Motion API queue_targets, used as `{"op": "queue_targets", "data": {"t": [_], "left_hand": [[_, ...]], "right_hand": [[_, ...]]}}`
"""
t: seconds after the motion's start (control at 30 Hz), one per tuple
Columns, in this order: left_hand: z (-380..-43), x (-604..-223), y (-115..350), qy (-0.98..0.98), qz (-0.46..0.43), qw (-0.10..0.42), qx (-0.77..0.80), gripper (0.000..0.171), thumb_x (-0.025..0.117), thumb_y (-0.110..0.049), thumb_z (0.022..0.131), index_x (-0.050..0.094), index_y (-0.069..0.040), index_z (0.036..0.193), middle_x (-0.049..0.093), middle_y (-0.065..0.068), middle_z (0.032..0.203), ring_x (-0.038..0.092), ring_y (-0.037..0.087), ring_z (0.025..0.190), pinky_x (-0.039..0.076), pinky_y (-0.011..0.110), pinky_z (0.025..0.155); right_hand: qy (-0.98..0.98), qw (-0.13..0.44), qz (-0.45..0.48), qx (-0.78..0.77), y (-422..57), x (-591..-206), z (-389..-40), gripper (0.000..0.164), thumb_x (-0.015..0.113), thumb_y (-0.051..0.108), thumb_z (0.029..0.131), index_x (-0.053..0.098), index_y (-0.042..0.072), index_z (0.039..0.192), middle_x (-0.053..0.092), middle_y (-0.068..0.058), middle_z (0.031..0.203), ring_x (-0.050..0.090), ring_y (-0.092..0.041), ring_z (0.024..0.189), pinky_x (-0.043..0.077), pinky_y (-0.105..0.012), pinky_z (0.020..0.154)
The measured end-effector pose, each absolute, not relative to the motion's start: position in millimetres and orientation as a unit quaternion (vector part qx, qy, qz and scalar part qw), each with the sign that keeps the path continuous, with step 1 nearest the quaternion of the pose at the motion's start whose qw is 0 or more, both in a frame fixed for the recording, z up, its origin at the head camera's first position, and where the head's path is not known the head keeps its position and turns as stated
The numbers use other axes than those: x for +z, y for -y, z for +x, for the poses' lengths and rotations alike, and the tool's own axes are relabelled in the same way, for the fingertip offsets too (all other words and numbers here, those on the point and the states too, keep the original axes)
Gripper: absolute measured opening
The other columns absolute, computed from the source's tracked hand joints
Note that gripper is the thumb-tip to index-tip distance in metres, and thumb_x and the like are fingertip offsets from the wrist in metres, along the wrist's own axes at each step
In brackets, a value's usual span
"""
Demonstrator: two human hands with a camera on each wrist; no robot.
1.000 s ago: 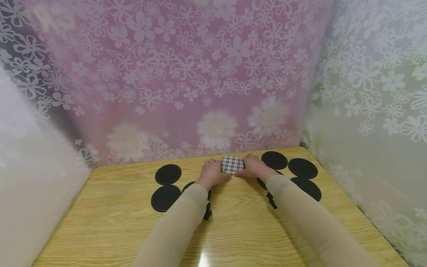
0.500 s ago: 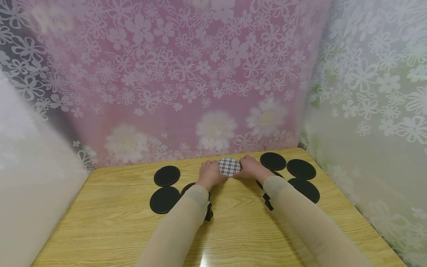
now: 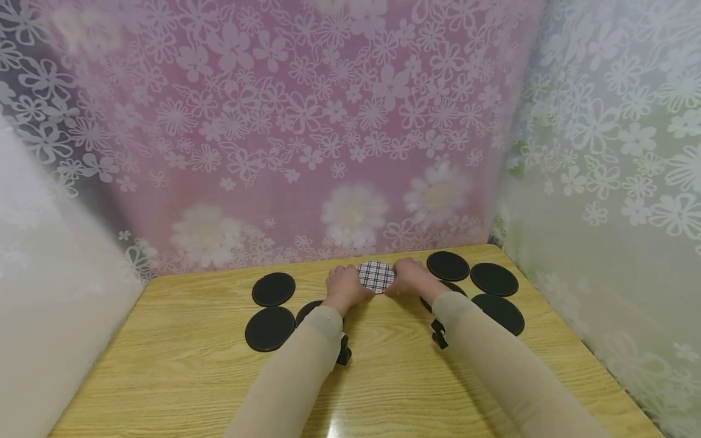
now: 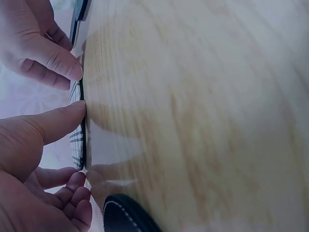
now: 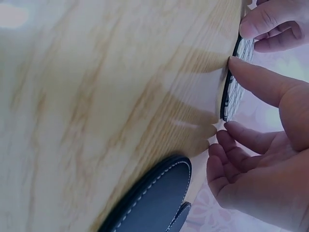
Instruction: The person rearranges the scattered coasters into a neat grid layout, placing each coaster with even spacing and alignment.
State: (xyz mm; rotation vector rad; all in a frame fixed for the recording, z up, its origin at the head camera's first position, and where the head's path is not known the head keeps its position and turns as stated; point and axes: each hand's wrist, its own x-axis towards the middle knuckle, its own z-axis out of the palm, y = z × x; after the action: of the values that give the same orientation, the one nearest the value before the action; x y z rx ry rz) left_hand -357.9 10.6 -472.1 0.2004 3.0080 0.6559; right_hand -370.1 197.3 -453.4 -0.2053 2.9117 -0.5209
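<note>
A round coaster (image 3: 376,277) with a black-and-white plaid face lies between both hands near the back of the table. My left hand (image 3: 345,287) holds its left edge, thumb at the near rim and the other fingers curled at the side. On the opposite edge my right hand (image 3: 412,277) has a matching hold. Seen edge-on in the left wrist view, the plaid coaster (image 4: 77,130) has a dark underside at or just above the wood; I cannot tell which. Thumb and index finger of the right hand (image 5: 270,130) meet its rim in the right wrist view.
Black stitched coasters lie flat on the wooden table (image 3: 181,365). On the left are a far one (image 3: 274,289) and a near one (image 3: 270,328), plus one partly under the left sleeve. Several more (image 3: 494,279) sit at the right. A flowered curtain (image 3: 306,121) hangs behind.
Both hands and the plaid coaster have shifted very slightly left and nearer to me. Over the last half second they are almost still. The black coasters keep their places.
</note>
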Motion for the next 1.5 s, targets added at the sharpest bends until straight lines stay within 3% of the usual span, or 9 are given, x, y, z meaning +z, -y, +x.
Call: {"op": "queue_targets", "data": {"t": [0.23,0.43,0.67,0.9,1.23,1.5], "left_hand": [[-355.4,-473.6,-7.3,-0.971,0.063,0.012,0.231,0.075,0.097,-0.041,0.087,0.064,0.003,0.139,0.065,0.02,0.127,0.056,0.039,0.121,0.045,0.054,0.111],[-354.2,-476.0,-2.8,-0.967,0.069,0.006,0.245,0.07,0.097,-0.037,0.088,0.065,0.004,0.135,0.065,0.021,0.123,0.056,0.039,0.117,0.047,0.053,0.108],[-351.7,-474.8,4.7,-0.966,0.07,-0.005,0.249,0.074,0.096,-0.037,0.089,0.063,0.004,0.141,0.064,0.023,0.13,0.056,0.042,0.125,0.046,0.054,0.111],[-350.0,-470.4,15.6,-0.966,0.073,-0.031,0.244,0.075,0.097,-0.037,0.088,0.064,0.005,0.14,0.065,0.024,0.13,0.056,0.042,0.123,0.046,0.053,0.11],[-341.6,-462.4,39.2,-0.962,0.071,-0.049,0.26,0.077,0.095,-0.035,0.091,0.061,0.003,0.148,0.063,0.026,0.137,0.056,0.045,0.127,0.046,0.057,0.112],[-333.7,-457.9,59.5,-0.959,0.065,-0.06,0.269,0.077,0.094,-0.036,0.091,0.061,0.003,0.148,0.064,0.026,0.14,0.056,0.046,0.131,0.047,0.057,0.112]], "right_hand": [[-0.969,0.084,-0.057,-0.224,-191.8,-455.5,-368.5,0.05,0.095,0.019,0.085,0.07,-0.005,0.121,0.071,-0.012,0.106,0.063,-0.029,0.095,0.054,-0.048,0.095],[-0.964,0.079,-0.047,-0.248,-186.1,-460.6,-366.1,0.062,0.095,0.015,0.086,0.065,-0.008,0.135,0.072,-0.018,0.12,0.066,-0.03,0.104,0.055,-0.05,0.1],[-0.956,0.079,-0.056,-0.279,-181.1,-458.5,-363.2,0.068,0.092,0.01,0.089,0.06,-0.01,0.145,0.07,-0.023,0.13,0.067,-0.033,0.114,0.054,-0.051,0.105],[-0.951,0.073,-0.083,-0.289,-175.2,-454.9,-363.2,0.067,0.091,0.011,0.09,0.058,-0.012,0.144,0.07,-0.027,0.133,0.068,-0.038,0.121,0.054,-0.052,0.107],[-0.945,0.069,-0.103,-0.302,-158.1,-447.1,-360.2,0.074,0.092,0.012,0.089,0.056,-0.013,0.149,0.072,-0.026,0.131,0.07,-0.036,0.119,0.056,-0.049,0.105],[-0.943,0.065,-0.123,-0.301,-139.8,-442.9,-358.2,0.069,0.092,0.01,0.088,0.058,-0.013,0.144,0.073,-0.025,0.128,0.071,-0.037,0.117,0.057,-0.048,0.103]]}}
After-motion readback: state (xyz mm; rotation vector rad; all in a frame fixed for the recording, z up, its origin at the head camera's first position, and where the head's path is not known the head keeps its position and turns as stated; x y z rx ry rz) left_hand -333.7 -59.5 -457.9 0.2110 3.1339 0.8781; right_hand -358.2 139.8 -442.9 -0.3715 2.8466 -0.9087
